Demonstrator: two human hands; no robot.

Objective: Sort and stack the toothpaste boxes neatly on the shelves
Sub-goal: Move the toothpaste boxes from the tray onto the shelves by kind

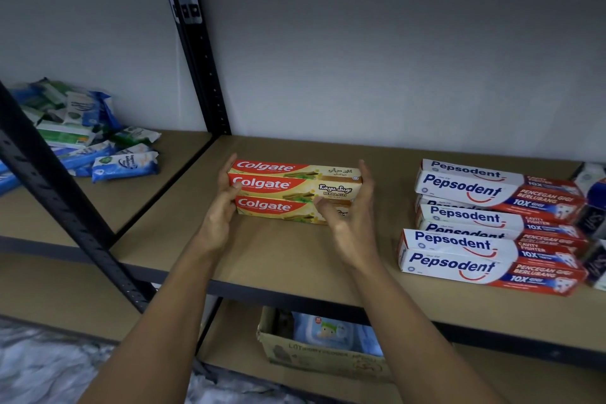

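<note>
Two bare forearms reach from the lower frame to a stack of Colgate boxes (295, 193) at centre on the brown shelf (278, 259). Left hand (221, 211) presses curled fingers on the stack's left end; right hand (352, 216) cups the right end, fingers loosely spread. Pepsodent boxes (492, 226) sit stacked at right; wipe packets (82, 131) are heaped upper left.
</note>
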